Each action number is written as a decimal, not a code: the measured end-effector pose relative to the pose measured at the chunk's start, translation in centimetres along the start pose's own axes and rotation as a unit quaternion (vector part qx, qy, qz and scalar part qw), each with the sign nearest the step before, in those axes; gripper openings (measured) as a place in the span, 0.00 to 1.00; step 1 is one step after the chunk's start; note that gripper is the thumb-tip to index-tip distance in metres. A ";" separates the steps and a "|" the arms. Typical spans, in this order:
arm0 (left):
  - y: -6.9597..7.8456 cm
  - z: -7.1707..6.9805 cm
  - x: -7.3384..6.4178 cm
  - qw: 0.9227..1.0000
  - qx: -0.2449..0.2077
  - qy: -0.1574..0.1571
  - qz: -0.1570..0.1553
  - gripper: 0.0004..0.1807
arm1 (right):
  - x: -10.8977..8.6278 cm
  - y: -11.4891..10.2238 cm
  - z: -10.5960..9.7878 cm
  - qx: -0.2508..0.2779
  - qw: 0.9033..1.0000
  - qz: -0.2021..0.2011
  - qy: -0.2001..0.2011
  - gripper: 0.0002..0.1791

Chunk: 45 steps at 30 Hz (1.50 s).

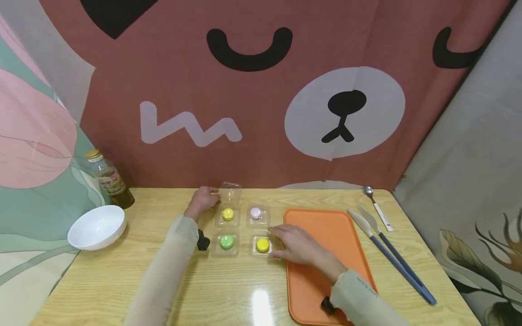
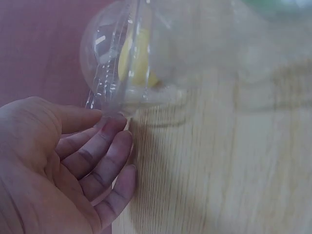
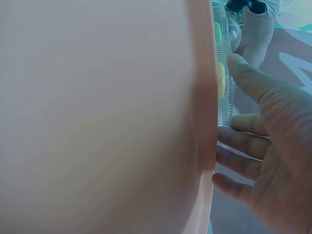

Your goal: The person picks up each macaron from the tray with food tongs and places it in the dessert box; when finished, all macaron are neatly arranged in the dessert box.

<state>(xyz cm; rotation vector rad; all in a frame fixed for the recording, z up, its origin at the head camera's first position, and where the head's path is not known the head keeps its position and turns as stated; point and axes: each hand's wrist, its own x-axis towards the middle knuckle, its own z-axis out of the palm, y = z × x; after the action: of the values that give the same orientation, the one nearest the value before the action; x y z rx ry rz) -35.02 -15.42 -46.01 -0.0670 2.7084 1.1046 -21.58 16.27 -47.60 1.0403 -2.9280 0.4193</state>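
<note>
My left hand pinches the edge of a clear plastic box between thumb and fingertips. Its lid is raised at the back, and a yellow macaron sits inside. My right hand reaches over the tray's left edge, its thumb and fingers spread at the right side of the front right box, which holds another yellow macaron. A pink macaron and a green macaron lie in the other two clear boxes of this two-by-two group.
Under the right forearm lies an orange tray. Right of it are blue-handled tongs and a white-handled spoon. A white bowl and a bottle of dark liquid stand at the left. A curtain hangs behind the table.
</note>
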 end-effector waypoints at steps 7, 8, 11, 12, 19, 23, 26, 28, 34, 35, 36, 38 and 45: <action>0.1 0.1 0.5 0.995 -0.097 0.007 -0.010 0.21 | 0.1 -0.2 -0.2 0.004 1.000 -0.003 0.001 0.43; 0.2 0.1 0.4 0.993 -0.114 0.005 -0.010 0.21 | 0.1 -0.2 -0.2 0.005 1.000 -0.003 0.001 0.43; 0.7 -0.2 0.2 0.987 -0.160 0.000 -0.008 0.21 | 0.1 -0.2 -0.1 0.004 1.000 -0.002 0.001 0.42; 0.9 -0.2 0.2 0.985 -0.170 -0.001 -0.005 0.21 | 0.0 -0.2 -0.1 0.003 1.000 -0.002 0.000 0.42; 3.0 -1.0 -0.8 0.977 -0.212 -0.007 -0.003 0.21 | 0.0 -0.1 -0.2 0.004 1.000 0.000 -0.006 0.43; 4.9 -1.1 -2.4 0.975 -0.220 -0.007 0.022 0.20 | 0.0 0.0 -0.1 0.008 1.000 0.002 -0.008 0.43; 6.2 -0.9 -3.7 0.974 -0.221 -0.014 0.049 0.19 | 0.0 0.0 -0.1 0.007 1.000 0.001 -0.007 0.43; 6.8 -0.7 -4.6 0.973 -0.221 -0.019 0.064 0.19 | 0.0 0.0 -0.1 0.005 1.000 -0.001 -0.006 0.43; 7.8 0.2 -6.6 0.965 -0.247 -0.026 0.088 0.19 | 0.1 0.0 -0.1 0.003 1.000 -0.006 -0.002 0.43; 7.8 0.4 -6.9 0.963 -0.253 -0.028 0.090 0.20 | 0.1 0.0 0.0 0.002 1.000 -0.006 -0.002 0.43; 7.8 0.5 -7.1 0.962 -0.258 -0.030 0.090 0.20 | 0.1 0.0 0.0 0.002 1.000 -0.005 -0.001 0.43; 7.8 0.9 -7.4 0.959 -0.265 -0.031 0.091 0.20 | 0.1 0.0 0.0 0.000 1.000 -0.004 0.000 0.43; 7.3 2.0 -7.7 0.959 -0.269 -0.026 0.090 0.20 | 0.2 0.5 -0.3 0.012 1.000 0.013 0.022 0.42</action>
<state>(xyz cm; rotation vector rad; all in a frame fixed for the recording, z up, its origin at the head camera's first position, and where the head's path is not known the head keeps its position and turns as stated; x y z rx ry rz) -28.01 -9.11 -40.69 0.1255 2.3252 1.8387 -22.06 16.64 -47.44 0.9849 -2.9073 0.4742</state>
